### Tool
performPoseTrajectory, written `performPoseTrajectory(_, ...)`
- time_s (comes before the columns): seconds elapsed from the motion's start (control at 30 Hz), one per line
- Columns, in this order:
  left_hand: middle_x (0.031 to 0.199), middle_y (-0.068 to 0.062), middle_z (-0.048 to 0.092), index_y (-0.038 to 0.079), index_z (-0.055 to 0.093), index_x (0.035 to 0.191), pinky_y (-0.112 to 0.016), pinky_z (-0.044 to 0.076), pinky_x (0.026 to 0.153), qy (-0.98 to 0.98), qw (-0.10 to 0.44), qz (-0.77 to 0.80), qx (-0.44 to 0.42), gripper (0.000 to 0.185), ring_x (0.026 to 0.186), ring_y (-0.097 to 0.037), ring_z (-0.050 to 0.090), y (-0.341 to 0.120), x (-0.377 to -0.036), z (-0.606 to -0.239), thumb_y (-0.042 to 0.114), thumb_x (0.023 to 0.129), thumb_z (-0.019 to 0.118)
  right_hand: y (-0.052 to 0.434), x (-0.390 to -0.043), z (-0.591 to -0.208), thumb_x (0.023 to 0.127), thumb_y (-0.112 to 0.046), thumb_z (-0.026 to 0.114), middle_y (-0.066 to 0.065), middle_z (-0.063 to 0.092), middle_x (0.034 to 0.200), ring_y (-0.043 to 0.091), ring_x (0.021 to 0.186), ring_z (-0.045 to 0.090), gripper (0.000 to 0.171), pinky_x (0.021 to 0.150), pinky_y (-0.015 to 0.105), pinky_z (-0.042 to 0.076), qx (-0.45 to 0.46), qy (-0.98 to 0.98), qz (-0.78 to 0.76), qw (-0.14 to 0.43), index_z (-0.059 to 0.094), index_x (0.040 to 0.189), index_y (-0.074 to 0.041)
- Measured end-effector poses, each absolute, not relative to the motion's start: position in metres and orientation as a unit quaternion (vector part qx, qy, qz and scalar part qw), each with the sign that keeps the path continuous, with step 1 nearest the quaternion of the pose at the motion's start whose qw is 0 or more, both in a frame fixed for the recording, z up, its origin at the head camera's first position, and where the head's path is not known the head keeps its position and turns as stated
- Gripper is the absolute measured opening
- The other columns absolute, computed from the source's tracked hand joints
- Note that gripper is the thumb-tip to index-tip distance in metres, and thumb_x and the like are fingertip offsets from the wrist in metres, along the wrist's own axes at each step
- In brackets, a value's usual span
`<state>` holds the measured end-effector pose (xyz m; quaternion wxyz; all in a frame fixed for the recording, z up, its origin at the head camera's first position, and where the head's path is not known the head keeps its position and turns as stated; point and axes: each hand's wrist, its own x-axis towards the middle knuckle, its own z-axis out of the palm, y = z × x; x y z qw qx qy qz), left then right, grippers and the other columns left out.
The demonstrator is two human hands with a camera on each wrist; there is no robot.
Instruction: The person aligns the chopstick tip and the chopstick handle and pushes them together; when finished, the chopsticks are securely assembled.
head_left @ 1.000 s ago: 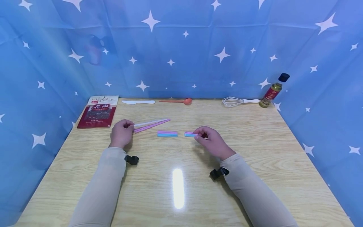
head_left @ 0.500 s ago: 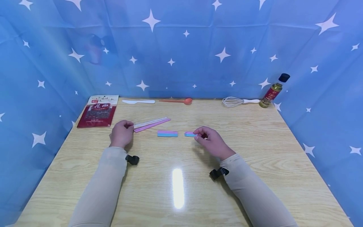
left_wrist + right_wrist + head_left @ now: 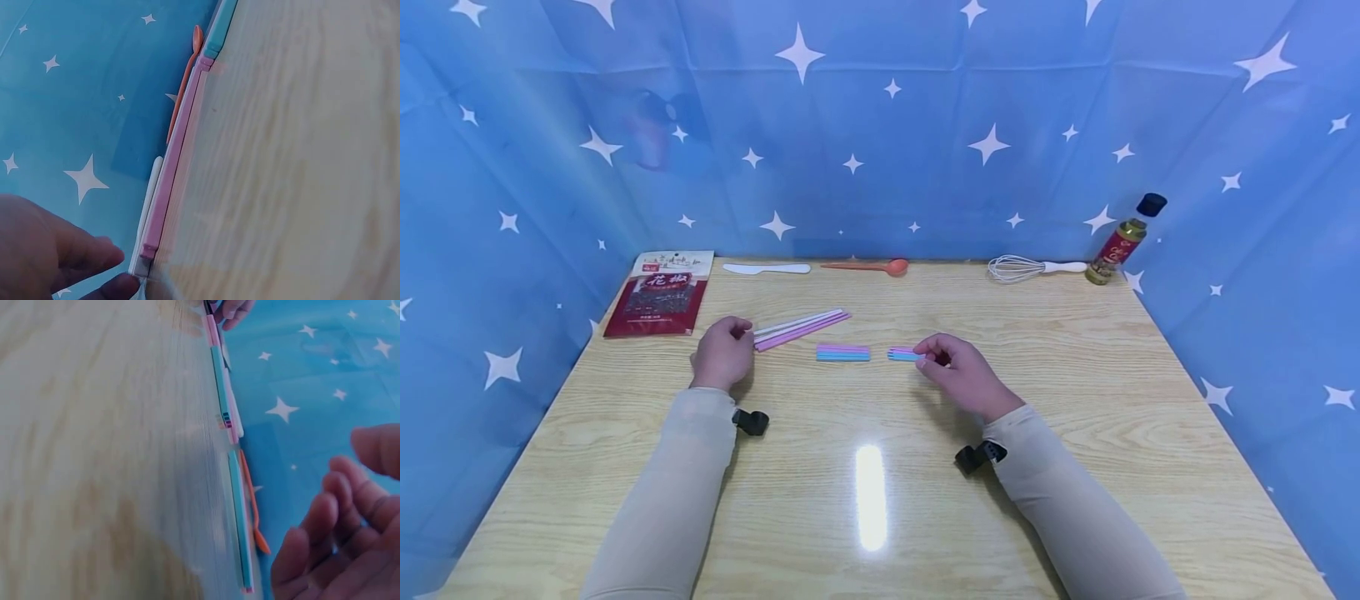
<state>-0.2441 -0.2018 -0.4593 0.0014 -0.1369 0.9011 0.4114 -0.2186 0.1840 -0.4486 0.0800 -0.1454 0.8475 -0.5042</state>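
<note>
On a pale wood-grain table (image 3: 1075, 400) walled by blue star-printed cloth (image 3: 880, 125), pink-and-white sticks (image 3: 801, 327) are pinched by the left hand (image 3: 722, 352), while a short pastel stick bundle (image 3: 904, 354) is seemingly pinched by the right hand (image 3: 958, 375).

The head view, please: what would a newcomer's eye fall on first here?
Probably the two hands at mid-table: the left hand holds the near end of long pink and white sticks, and the right hand pinches a short pink and blue bundle. A similar short bundle lies between them. The star-patterned blue backdrop surrounds the wooden table.
</note>
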Motion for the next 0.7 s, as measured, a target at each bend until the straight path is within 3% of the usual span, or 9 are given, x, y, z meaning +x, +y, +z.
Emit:
performPoseTrajectory(0.2, 0.134, -0.017, 0.062, 0.009, 0.064, 0.138, -0.064, 0.026, 0.109, 0.907, -0.006, 0.406, -0.11, 0.036, 0.125, -0.038, 0.056, -0.197, -0.244, -0.459, 0.023, 0.109, 0.051, 0.188, -0.22, -0.449, 0.105, -0.017, 0.065, 0.006, 0.055, 0.087, 0.022, 0.072, 0.049, 0.022, 0.064, 0.031, 0.043, -0.125, 0.883, -0.441, 0.101, 0.069, 0.122, -0.004)
performPoseTrajectory(0.37, 0.13, -0.016, 0.063, 0.009, 0.066, 0.136, -0.06, 0.035, 0.108, 0.921, 0.002, 0.389, -0.001, 0.032, 0.12, -0.036, 0.059, -0.178, -0.241, -0.458, 0.021, 0.109, 0.055, 0.191, -0.219, -0.451, 0.105, -0.022, 0.064, 0.008, 0.058, 0.093, 0.021, 0.074, 0.052, 0.031, 0.065, 0.035, 0.044, -0.11, 0.91, -0.376, 0.133, 0.067, 0.134, -0.01)
performPoseTrajectory(0.57, 0.117, -0.009, 0.069, 0.012, 0.071, 0.135, -0.048, 0.05, 0.095, 0.933, 0.07, 0.326, 0.132, 0.03, 0.102, -0.025, 0.063, -0.146, -0.231, -0.456, 0.019, 0.107, 0.06, 0.191, -0.219, -0.452, 0.105, -0.024, 0.064, 0.008, 0.058, 0.094, 0.022, 0.074, 0.051, 0.041, 0.064, 0.036, 0.044, -0.114, 0.917, -0.349, 0.155, 0.063, 0.146, -0.015)
performPoseTrajectory(0.7, 0.094, -0.001, 0.065, 0.016, 0.067, 0.142, -0.05, 0.044, 0.092, 0.943, 0.099, 0.274, 0.159, 0.036, 0.083, -0.019, 0.056, -0.135, -0.226, -0.457, 0.02, 0.106, 0.062, 0.191, -0.22, -0.454, 0.105, -0.024, 0.065, 0.006, 0.058, 0.089, 0.02, 0.071, 0.05, 0.046, 0.062, 0.034, 0.044, -0.13, 0.921, -0.33, 0.159, 0.06, 0.15, -0.014)
